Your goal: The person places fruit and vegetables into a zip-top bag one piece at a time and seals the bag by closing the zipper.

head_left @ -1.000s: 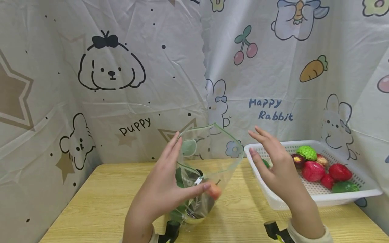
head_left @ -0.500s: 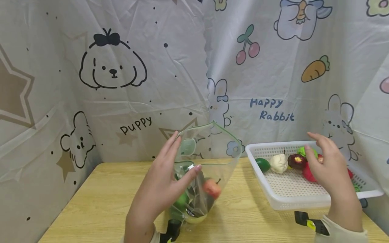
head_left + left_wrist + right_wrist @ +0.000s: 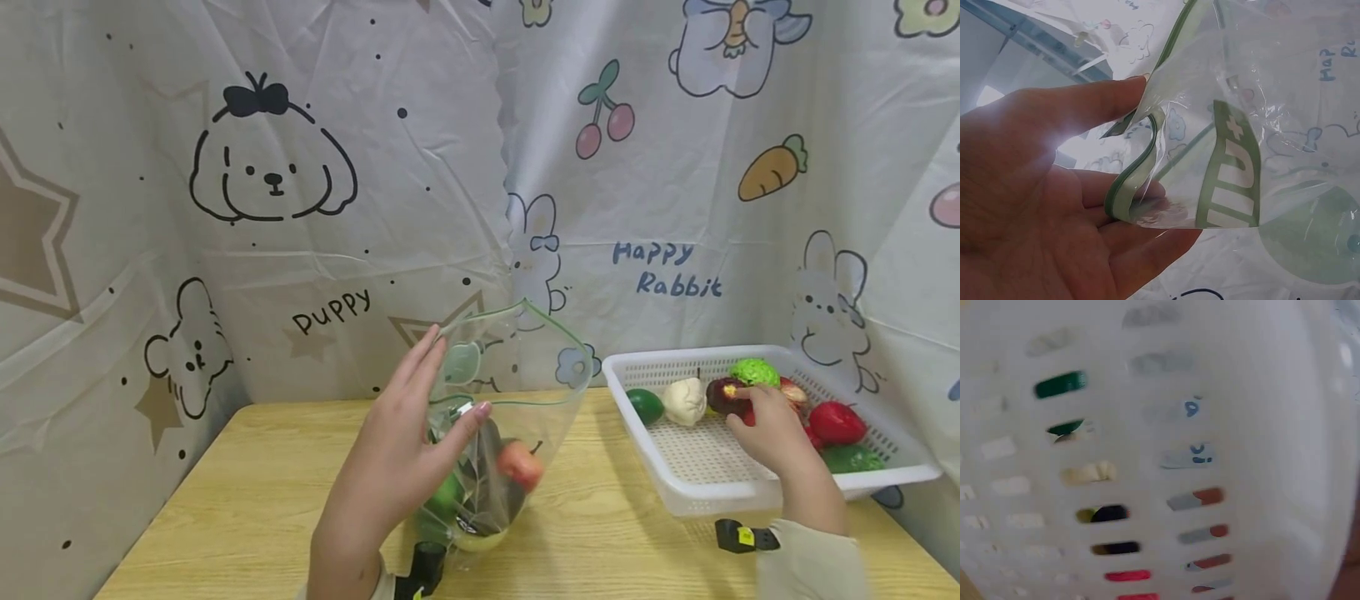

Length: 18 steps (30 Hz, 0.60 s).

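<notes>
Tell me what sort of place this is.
Probably an indoor makeshift tabletop booth: cartoon-print curtains close in a wood-grain table, with a white basket of produce.

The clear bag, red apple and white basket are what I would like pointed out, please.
Clear bag (image 3: 1230,156), left wrist view: on its green print.
Red apple (image 3: 520,465), head view: on its side, seen through the bag.
White basket (image 3: 735,495), head view: on its near rim.
</notes>
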Each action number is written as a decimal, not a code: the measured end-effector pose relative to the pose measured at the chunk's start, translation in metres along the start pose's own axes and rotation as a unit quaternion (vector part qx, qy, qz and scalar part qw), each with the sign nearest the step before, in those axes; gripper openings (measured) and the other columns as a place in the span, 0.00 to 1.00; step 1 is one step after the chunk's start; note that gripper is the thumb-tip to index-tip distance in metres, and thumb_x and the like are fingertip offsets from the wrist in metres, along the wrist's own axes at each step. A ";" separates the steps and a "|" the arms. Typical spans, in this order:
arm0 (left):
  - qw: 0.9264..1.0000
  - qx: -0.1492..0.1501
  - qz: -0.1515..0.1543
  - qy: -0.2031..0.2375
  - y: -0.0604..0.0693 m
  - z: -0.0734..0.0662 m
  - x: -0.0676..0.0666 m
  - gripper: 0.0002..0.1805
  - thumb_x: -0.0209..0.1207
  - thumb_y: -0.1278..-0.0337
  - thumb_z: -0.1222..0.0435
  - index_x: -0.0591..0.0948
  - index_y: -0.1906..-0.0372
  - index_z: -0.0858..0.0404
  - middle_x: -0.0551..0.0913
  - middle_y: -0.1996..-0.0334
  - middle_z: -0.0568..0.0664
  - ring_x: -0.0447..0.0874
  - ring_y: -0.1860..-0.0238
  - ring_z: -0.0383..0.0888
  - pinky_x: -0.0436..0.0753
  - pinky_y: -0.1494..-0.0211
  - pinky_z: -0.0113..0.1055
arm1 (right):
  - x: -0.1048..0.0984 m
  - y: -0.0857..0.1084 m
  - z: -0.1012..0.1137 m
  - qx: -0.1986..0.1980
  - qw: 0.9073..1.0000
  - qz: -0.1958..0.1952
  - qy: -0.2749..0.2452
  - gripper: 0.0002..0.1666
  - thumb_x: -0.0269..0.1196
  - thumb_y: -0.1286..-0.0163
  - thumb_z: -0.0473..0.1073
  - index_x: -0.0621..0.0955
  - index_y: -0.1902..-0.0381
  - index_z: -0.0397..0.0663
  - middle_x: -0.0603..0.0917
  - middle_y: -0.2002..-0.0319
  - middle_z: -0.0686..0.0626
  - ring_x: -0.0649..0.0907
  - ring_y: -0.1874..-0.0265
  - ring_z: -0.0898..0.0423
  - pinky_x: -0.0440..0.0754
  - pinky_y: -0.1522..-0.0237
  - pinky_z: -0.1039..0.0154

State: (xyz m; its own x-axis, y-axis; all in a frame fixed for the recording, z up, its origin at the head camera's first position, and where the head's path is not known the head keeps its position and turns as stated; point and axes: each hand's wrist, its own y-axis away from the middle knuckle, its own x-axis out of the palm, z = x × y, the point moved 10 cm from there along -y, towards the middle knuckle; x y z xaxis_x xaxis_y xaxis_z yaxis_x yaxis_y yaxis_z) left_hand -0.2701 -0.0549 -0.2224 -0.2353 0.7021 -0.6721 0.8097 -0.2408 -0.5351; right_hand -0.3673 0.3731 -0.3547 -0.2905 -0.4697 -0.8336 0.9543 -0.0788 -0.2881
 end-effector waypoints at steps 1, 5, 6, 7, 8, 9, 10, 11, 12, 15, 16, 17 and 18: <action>1.000 0.000 0.000 -0.001 0.000 0.000 0.000 0.44 0.64 0.33 0.49 0.61 0.22 0.65 0.53 0.19 0.48 0.55 0.21 0.54 0.61 0.25 0.59 | 0.005 -0.001 -0.002 -0.001 1.000 0.008 -0.001 0.33 0.61 0.34 0.32 0.65 0.38 0.14 0.64 0.40 0.16 0.64 0.38 0.20 0.64 0.38 0.24; 1.000 0.003 -0.003 -0.002 0.000 -0.001 0.000 0.44 0.64 0.33 0.49 0.61 0.22 0.65 0.53 0.19 0.49 0.55 0.22 0.54 0.62 0.25 0.59 | 0.019 -0.005 -0.010 -0.004 1.000 0.027 -0.008 0.42 0.61 0.37 0.31 0.56 0.32 0.15 0.60 0.38 0.15 0.62 0.37 0.18 0.61 0.37 0.24; 1.000 0.005 -0.004 -0.003 0.000 -0.001 0.000 0.44 0.64 0.34 0.49 0.61 0.22 0.65 0.53 0.19 0.49 0.55 0.22 0.54 0.62 0.25 0.59 | 0.021 -0.006 -0.012 -0.004 0.999 0.031 -0.009 0.44 0.61 0.37 0.31 0.55 0.31 0.15 0.59 0.37 0.14 0.60 0.36 0.18 0.60 0.36 0.24; 1.000 0.006 -0.005 -0.003 0.000 -0.001 0.000 0.44 0.64 0.34 0.49 0.61 0.22 0.65 0.53 0.19 0.49 0.55 0.22 0.54 0.62 0.26 0.59 | 0.023 -0.007 -0.012 -0.006 0.999 0.032 -0.009 0.45 0.60 0.38 0.31 0.54 0.30 0.15 0.59 0.37 0.14 0.60 0.36 0.17 0.60 0.36 0.23; 1.000 0.008 -0.007 -0.003 0.000 -0.002 -0.001 0.44 0.64 0.34 0.49 0.61 0.22 0.65 0.53 0.19 0.49 0.55 0.22 0.54 0.62 0.26 0.59 | 0.023 -0.007 -0.013 -0.005 0.999 0.034 -0.009 0.46 0.60 0.38 0.31 0.52 0.29 0.15 0.58 0.36 0.14 0.60 0.36 0.17 0.60 0.36 0.23; 1.000 0.011 -0.008 -0.004 0.000 -0.002 -0.001 0.44 0.64 0.34 0.49 0.61 0.22 0.65 0.53 0.19 0.49 0.56 0.22 0.55 0.62 0.26 0.59 | 0.023 -0.007 -0.013 -0.002 0.999 0.035 -0.008 0.46 0.60 0.37 0.31 0.52 0.29 0.15 0.58 0.36 0.14 0.60 0.36 0.17 0.60 0.37 0.23; 1.000 0.013 -0.009 -0.005 -0.001 -0.002 -0.001 0.45 0.65 0.34 0.49 0.61 0.22 0.65 0.53 0.20 0.50 0.56 0.22 0.55 0.62 0.26 0.60 | 0.023 -0.007 -0.014 0.004 0.999 0.034 -0.008 0.47 0.60 0.37 0.32 0.51 0.29 0.15 0.60 0.37 0.14 0.62 0.37 0.17 0.61 0.37 0.23; 1.000 0.014 -0.010 -0.005 -0.001 -0.002 -0.001 0.45 0.65 0.34 0.49 0.61 0.22 0.65 0.53 0.20 0.50 0.56 0.22 0.55 0.62 0.26 0.60 | 0.023 -0.007 -0.015 0.010 0.999 0.034 -0.008 0.47 0.60 0.37 0.32 0.51 0.28 0.16 0.64 0.40 0.15 0.66 0.39 0.19 0.65 0.39 0.24; 1.000 0.016 -0.011 -0.005 -0.001 -0.003 -0.001 0.45 0.65 0.34 0.49 0.61 0.22 0.65 0.54 0.20 0.50 0.56 0.22 0.55 0.63 0.26 0.60 | 0.022 -0.006 -0.016 0.018 0.999 0.036 -0.008 0.47 0.60 0.36 0.33 0.50 0.28 0.16 0.68 0.43 0.17 0.71 0.43 0.21 0.69 0.41 0.25; 1.000 0.018 -0.012 -0.006 0.000 -0.003 0.000 0.45 0.65 0.35 0.49 0.61 0.22 0.65 0.54 0.20 0.50 0.56 0.22 0.55 0.63 0.26 0.59 | 0.022 -0.005 -0.019 0.044 0.998 0.048 -0.002 0.45 0.60 0.34 0.35 0.53 0.29 0.15 0.77 0.57 0.24 0.78 0.57 0.31 0.77 0.50 0.31; 1.000 0.018 -0.012 -0.006 -0.001 -0.003 0.000 0.45 0.65 0.35 0.48 0.61 0.22 0.65 0.54 0.20 0.50 0.56 0.22 0.55 0.63 0.26 0.59 | 0.023 -0.005 -0.020 0.049 0.997 0.053 0.000 0.43 0.60 0.33 0.36 0.55 0.30 0.16 0.78 0.61 0.27 0.79 0.60 0.34 0.79 0.53 0.34; 1.000 0.018 -0.012 -0.006 0.000 -0.003 0.000 0.45 0.65 0.35 0.48 0.61 0.22 0.65 0.54 0.20 0.50 0.56 0.22 0.55 0.63 0.26 0.59 | 0.023 -0.004 -0.020 0.050 0.997 0.059 0.005 0.40 0.60 0.33 0.37 0.59 0.32 0.15 0.79 0.64 0.29 0.79 0.63 0.36 0.80 0.56 0.36; 1.000 0.018 -0.011 -0.005 -0.001 -0.003 0.000 0.45 0.65 0.35 0.48 0.61 0.22 0.65 0.54 0.20 0.50 0.57 0.22 0.55 0.63 0.26 0.59 | 0.024 -0.004 -0.020 0.050 0.997 0.064 0.011 0.36 0.60 0.33 0.37 0.63 0.35 0.15 0.80 0.64 0.29 0.80 0.63 0.37 0.80 0.56 0.37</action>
State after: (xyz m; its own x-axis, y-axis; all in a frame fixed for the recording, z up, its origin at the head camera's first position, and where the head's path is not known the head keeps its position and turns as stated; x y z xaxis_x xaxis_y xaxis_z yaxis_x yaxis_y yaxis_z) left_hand -0.2690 -0.0527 -0.2208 -0.2586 0.7011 -0.6645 0.7839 -0.2497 -0.5685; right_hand -0.3793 0.3800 -0.3828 -0.1671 -0.4620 -0.8710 0.9854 -0.1077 -0.1319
